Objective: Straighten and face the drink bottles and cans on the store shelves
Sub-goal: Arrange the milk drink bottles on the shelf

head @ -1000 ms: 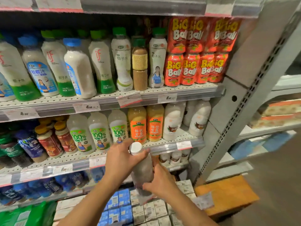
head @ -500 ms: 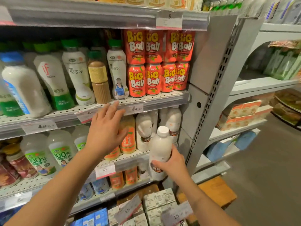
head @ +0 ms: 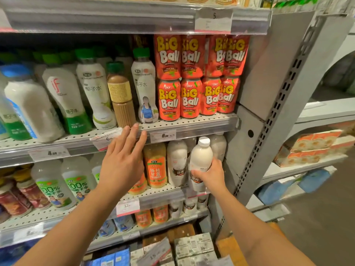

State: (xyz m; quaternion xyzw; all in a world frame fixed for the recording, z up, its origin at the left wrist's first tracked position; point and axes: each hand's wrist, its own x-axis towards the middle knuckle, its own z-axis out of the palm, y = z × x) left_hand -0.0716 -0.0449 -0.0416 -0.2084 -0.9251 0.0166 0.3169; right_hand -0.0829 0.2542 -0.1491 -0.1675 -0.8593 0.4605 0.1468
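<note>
Two hands: right hand point(head: 212, 176) gripping milk bottle point(head: 200, 162), left hand point(head: 123, 160) spread before orange bottles point(head: 155, 166).

I saw red-and-yellow Big Ball cans point(head: 197, 76), an orange-labelled bottle point(head: 155, 166) and a white-capped milky bottle point(head: 200, 160) on grey shelving point(head: 192, 123).

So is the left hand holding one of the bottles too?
No, the left hand is open with fingers spread near the shelf edge, gripping nothing; only the right hand holds a white bottle.

Both forearms bare; no sleeves, watch or rings; left hand point(head: 123, 166), right hand point(head: 213, 175) ungloved.
</note>
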